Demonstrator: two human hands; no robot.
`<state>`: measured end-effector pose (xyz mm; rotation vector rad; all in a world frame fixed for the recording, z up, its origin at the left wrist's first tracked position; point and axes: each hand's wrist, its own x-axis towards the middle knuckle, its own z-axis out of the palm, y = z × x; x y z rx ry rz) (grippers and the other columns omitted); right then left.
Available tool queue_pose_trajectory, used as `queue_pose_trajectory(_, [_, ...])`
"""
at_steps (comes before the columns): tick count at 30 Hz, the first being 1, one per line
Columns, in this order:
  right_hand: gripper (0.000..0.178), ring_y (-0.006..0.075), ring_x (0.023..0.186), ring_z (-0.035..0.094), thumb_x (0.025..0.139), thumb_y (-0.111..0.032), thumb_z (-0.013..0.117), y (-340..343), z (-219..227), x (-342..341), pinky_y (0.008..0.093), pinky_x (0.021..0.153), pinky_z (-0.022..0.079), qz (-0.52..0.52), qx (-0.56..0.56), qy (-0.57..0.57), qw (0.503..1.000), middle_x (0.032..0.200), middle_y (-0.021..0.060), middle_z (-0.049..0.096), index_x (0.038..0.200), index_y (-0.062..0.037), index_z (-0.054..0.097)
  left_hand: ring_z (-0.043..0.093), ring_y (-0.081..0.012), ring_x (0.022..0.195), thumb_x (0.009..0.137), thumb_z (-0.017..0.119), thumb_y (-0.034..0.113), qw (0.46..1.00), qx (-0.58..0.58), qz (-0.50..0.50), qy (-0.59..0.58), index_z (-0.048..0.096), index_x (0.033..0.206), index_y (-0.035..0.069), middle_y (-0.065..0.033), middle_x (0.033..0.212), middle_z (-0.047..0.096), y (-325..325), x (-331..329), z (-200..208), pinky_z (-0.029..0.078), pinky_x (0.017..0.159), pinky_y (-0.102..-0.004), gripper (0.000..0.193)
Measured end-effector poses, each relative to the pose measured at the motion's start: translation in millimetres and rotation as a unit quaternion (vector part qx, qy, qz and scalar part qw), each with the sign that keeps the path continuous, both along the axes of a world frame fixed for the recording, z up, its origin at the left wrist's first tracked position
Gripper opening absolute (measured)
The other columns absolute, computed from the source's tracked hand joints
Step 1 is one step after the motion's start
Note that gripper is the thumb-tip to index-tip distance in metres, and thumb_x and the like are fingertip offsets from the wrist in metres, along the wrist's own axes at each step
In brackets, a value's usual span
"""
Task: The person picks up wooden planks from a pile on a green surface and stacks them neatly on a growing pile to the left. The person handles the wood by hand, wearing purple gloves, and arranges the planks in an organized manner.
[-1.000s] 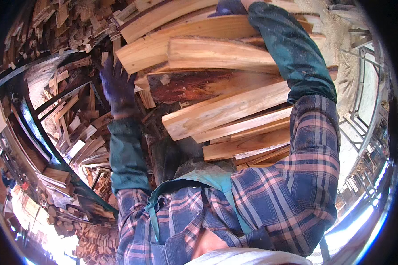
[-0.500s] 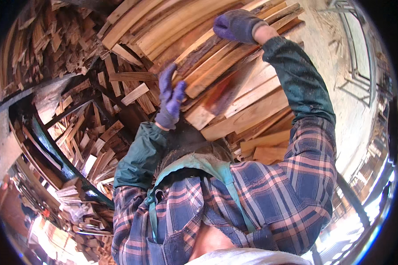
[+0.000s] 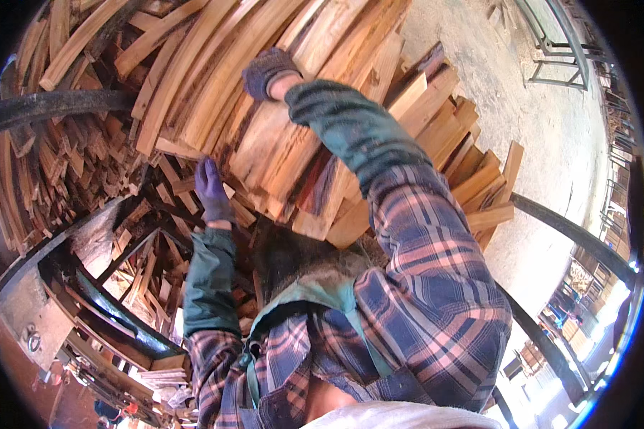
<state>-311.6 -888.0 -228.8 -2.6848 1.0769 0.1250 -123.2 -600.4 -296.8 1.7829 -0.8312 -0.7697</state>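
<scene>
My right hand [image 3: 270,74], in a dark grey-purple glove, reaches over a stack of long wooden boards [image 3: 279,143]. Its fingers are curled down over the edge of a board, their tips hidden. By the near ends of the boards stands my left hand [image 3: 213,191], in a purple glove, fingers stretched upward beside a board's end [image 3: 181,149]. Nothing shows in its grasp. The boards lie side by side, slanting away to the upper right, some with dark bark edges.
Scrap wood [image 3: 71,164] is heaped at the left, beyond a dark metal bar [image 3: 64,111]. Shorter wood pieces [image 3: 472,168] jut out at the right of the stack. A metal frame [image 3: 562,57] stands on the pale floor [image 3: 529,129] at the far right.
My right hand has moved left and nearer across the stack. My left hand has moved left and lower, its fingers now closer together. The view has shifted, showing more floor at the right.
</scene>
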Motion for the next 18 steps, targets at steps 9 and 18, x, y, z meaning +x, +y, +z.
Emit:
queue_pose_trajectory(9, [0.052,0.025,0.109,0.066,0.099,-0.046,0.067,61.5,57.5,-218.3,0.0477,0.098,0.052,-0.456,-0.003,-0.528,0.716,0.11,0.0147,0.071,0.123,-0.0007,0.067,0.061,-0.037,0.122,0.084,0.049,0.086,0.754,0.192,0.142,0.612,0.056,0.145,0.016,-0.0093,0.138,0.064,112.1,-106.8,-34.9,0.046,0.103,-0.06,0.093])
queue_pose_trajectory(18, [0.09,0.0367,0.147,0.04,0.09,-0.064,0.067,91.5,5.8,-61.4,0.0535,0.127,0.0,-0.595,0.053,-0.398,0.696,0.154,0.0216,0.048,0.147,0.0038,0.05,0.043,-0.0318,0.145,0.105,0.039,0.047,0.721,0.045,-0.019,0.691,0.043,0.155,0.01,-0.0107,0.16,0.045,62.8,-68.0,40.1,0.032,0.121,-0.0473,0.062])
